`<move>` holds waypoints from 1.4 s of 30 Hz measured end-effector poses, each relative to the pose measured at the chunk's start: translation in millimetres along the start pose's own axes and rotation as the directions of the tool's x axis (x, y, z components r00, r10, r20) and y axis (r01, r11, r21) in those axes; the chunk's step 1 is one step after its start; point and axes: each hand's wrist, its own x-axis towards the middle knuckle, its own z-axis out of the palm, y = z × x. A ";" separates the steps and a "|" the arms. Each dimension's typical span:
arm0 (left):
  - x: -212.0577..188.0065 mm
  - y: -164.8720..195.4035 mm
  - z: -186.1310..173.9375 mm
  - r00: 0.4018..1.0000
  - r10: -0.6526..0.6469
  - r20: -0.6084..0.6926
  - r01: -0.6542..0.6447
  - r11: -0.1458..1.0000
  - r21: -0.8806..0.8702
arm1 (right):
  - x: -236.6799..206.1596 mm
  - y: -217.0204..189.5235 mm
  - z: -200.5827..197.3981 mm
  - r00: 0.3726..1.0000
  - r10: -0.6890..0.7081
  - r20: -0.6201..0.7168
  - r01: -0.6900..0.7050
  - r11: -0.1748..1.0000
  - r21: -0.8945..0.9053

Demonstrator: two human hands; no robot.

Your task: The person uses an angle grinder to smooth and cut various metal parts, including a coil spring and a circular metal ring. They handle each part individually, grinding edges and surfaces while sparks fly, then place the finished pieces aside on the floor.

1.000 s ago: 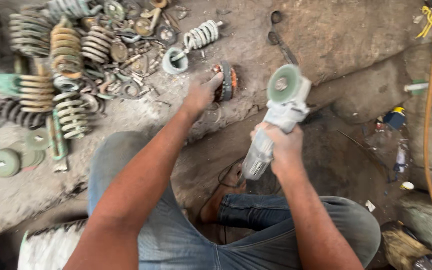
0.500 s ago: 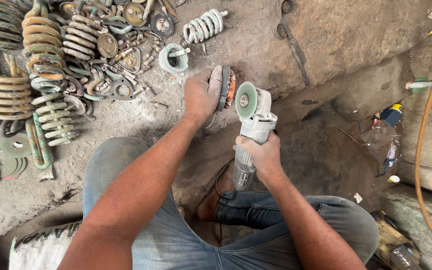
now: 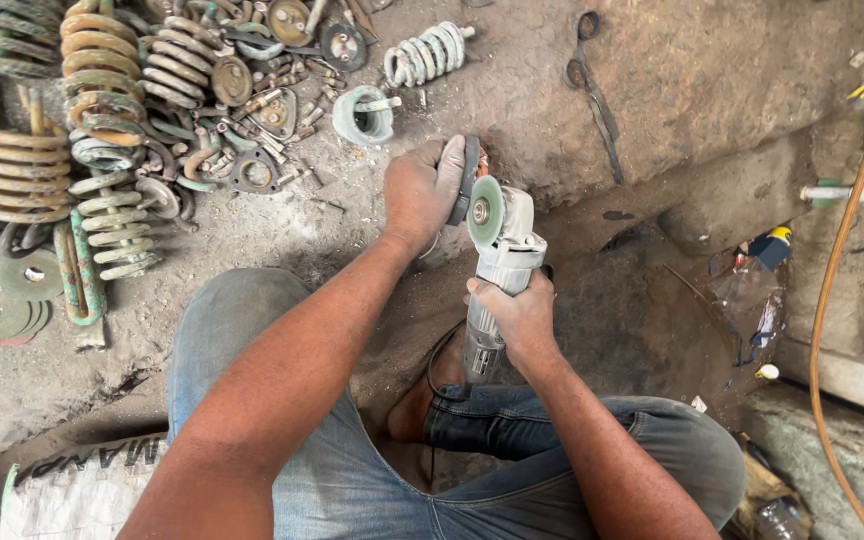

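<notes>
Here, left hand (image 3: 422,190) fingers clamped round metal ring (image 3: 468,175), right hand (image 3: 520,315) gripping angle grinder (image 3: 497,260), disc beside ring's edge.

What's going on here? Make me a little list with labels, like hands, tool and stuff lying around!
left hand: grips a round metal part held on edge against the ground
right hand: holds the body of an angle grinder
grinder disc: green, right beside the round metal part
pile: rusty coil springs at upper left
near pile: a white spring and a pale green ring
right side: orange hose
</notes>
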 end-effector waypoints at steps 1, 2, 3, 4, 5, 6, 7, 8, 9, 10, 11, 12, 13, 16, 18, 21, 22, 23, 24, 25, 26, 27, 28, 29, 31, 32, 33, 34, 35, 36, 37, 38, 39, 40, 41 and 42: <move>0.2 0.0 0.3 1.000 -0.019 0.011 0.019 1.000 0.005 | 0.3 0.2 1.5 1.000 0.000 -0.001 0.000 1.000 0.001; 0.1 -0.2 0.8 0.999 -0.038 0.022 0.038 0.999 0.011 | 0.6 0.7 3.2 1.000 -0.004 -0.013 0.004 1.000 0.002; 0.1 -0.5 1.2 0.999 -0.037 0.011 0.037 0.999 0.020 | 0.9 1.4 5.0 1.000 -0.008 -0.026 0.008 1.000 0.003; 0.1 -1.0 2.1 0.999 -0.035 0.000 0.035 0.999 0.027 | 1.4 1.9 6.2 0.999 -0.012 -0.041 0.012 1.000 0.003; -0.1 -1.5 2.9 0.999 -0.033 -0.009 0.034 0.999 0.035 | 1.7 2.5 7.3 0.998 -0.024 -0.050 0.024 1.000 -0.009; 0.3 -2.2 3.8 0.999 -0.023 -0.024 0.024 0.999 0.040 | 2.3 3.1 8.7 0.998 -0.036 -0.060 0.035 0.999 -0.020; 0.4 -2.8 4.7 0.999 -0.014 -0.037 0.016 0.999 0.046 | 2.5 3.8 9.9 0.996 -0.047 -0.069 0.045 0.998 -0.031; 0.7 -3.4 5.4 0.999 -0.006 -0.051 0.009 0.999 0.052 | 3.3 4.4 11.2 0.995 -0.051 -0.082 0.046 0.997 -0.062; 0.8 -4.0 6.0 0.998 0.016 -0.061 -0.011 0.997 0.080 | 3.8 4.8 12.8 0.994 -0.055 -0.094 0.046 0.995 -0.094; 1.1 -4.4 6.3 0.997 0.037 -0.071 -0.029 0.994 0.108 | 3.9 5.5 14.5 0.993 -0.058 -0.104 0.045 0.991 -0.125; 1.2 -4.6 6.5 0.995 0.059 -0.079 -0.048 0.990 0.136 | 3.5 6.1 16.1 0.993 -0.062 -0.102 0.046 0.987 -0.153; 1.3 -4.8 6.5 0.998 0.015 -0.062 -0.009 0.995 0.097 | 3.5 6.3 17.5 0.993 -0.068 -0.102 0.049 0.982 -0.181; 1.4 -4.7 6.2 0.999 -0.030 -0.044 0.032 0.998 0.059 | 3.1 6.4 19.0 0.992 -0.073 -0.101 0.050 0.976 -0.210; 1.1 -4.9 5.6 0.998 -0.059 -0.028 0.061 0.997 0.048 | 3.0 6.9 23.0 0.988 -0.057 -0.141 0.029 0.981 -0.193; 1.1 -5.7 5.9 0.998 -0.055 -0.035 0.057 0.996 0.064 | 4.1 7.5 25.0 0.988 -0.030 -0.149 0.009 0.990 -0.138; 0.9 -8.0 8.2 0.998 -0.023 -0.063 0.027 0.997 0.075 | 5.7 9.9 24.6 0.984 -0.113 -0.137 0.091 0.983 -0.159; 0.8 -9.1 9.2 0.996 0.025 -0.085 -0.018 0.996 0.088 | 6.6 11.1 24.2 0.978 -0.162 -0.127 0.138 0.974 -0.180; 0.8 -10.0 10.5 0.991 0.075 -0.107 -0.064 0.993 0.101 | 7.6 12.3 23.7 0.978 -0.160 -0.133 0.138 0.977 -0.163; 0.7 -10.8 11.6 0.995 0.050 -0.088 -0.040 0.993 0.112 | 8.5 13.7 23.3 0.978 -0.156 -0.136 0.136 0.980 -0.147; 0.5 -11.5 12.6 0.997 0.023 -0.067 -0.014 0.992 0.123 | 8.6 15.1 22.9 0.979 -0.149 -0.139 0.131 0.983 -0.130; -0.1 -12.0 13.4 0.999 -0.004 -0.044 0.010 0.991 0.136 | 8.3 16.5 22.3 0.978 -0.150 -0.141 0.131 0.982 -0.140; -0.2 -12.3 14.0 0.999 0.015 -0.052 -0.007 0.991 0.136 | 9.0 17.1 21.9 0.978 -0.152 -0.143 0.131 0.980 -0.150; -0.8 -12.4 14.4 0.998 0.034 -0.062 -0.025 0.990 0.136 | 9.3 17.8 21.7 0.977 -0.156 -0.145 0.132 0.978 -0.159; -1.1 -12.3 14.6 0.996 0.053 -0.071 -0.043 0.990 0.137 | 9.5 18.4 21.9 0.978 -0.148 -0.146 0.128 0.982 -0.142; -1.9 -11.6 14.7 0.995 0.067 -0.071 -0.057 0.991 0.125 | 9.3 18.9 22.3 0.980 -0.135 -0.149 0.119 0.987 -0.108; -2.2 -11.0 14.6 0.995 0.073 -0.071 -0.064 0.991 0.118 | 9.0 19.0 22.3 0.983 -0.110 -0.150 0.098 0.992 -0.081; -2.6 -10.3 14.7 0.995 0.070 -0.064 -0.062 0.991 0.121 | 8.6 19.0 22.0 0.985 -0.086 -0.149 0.078 0.995 -0.055; -2.6 -9.7 14.7 0.996 0.067 -0.060 -0.059 0.990 0.124 | 8.6 18.9 22.0 0.988 -0.062 -0.145 0.059 0.998 -0.029; -2.9 -8.9 14.9 0.996 0.065 -0.054 -0.057 0.990 0.129 | 8.1 18.9 21.5 0.986 -0.091 -0.137 0.085 0.995 -0.051; -2.9 -8.4 15.2 0.997 0.061 -0.053 -0.054 0.990 0.130 | 7.8 18.8 20.8 0.984 -0.119 -0.130 0.110 0.991 -0.071; -3.1 -7.7 15.4 0.997 0.058 -0.053 -0.050 0.990 0.132 | 7.5 18.8 20.1 0.982 -0.146 -0.122 0.136 0.987 -0.091; -3.2 -7.2 15.6 0.997 0.054 -0.055 -0.046 0.990 0.135 | 7.3 18.8 19.8 0.983 -0.136 -0.121 0.126 0.988 -0.087; -3.5 -6.7 15.6 0.996 0.062 -0.062 -0.052 0.988 0.147 | 7.2 18.7 19.4 0.985 -0.125 -0.120 0.116 0.990 -0.082; -3.8 -6.2 15.6 0.995 0.071 -0.066 -0.060 0.986 0.157 | 7.1 18.4 19.1 0.986 -0.115 -0.122 0.106 0.991 -0.077; -4.2 -5.7 15.4 0.994 0.081 -0.070 -0.068 0.984 0.166 | 7.2 18.0 18.9 0.988 -0.106 -0.116 0.097 0.992 -0.076; -4.7 -5.0 15.0 0.998 0.041 -0.048 -0.034 0.990 0.138 | 7.4 17.3 18.7 0.989 -0.097 -0.109 0.089 0.993 -0.077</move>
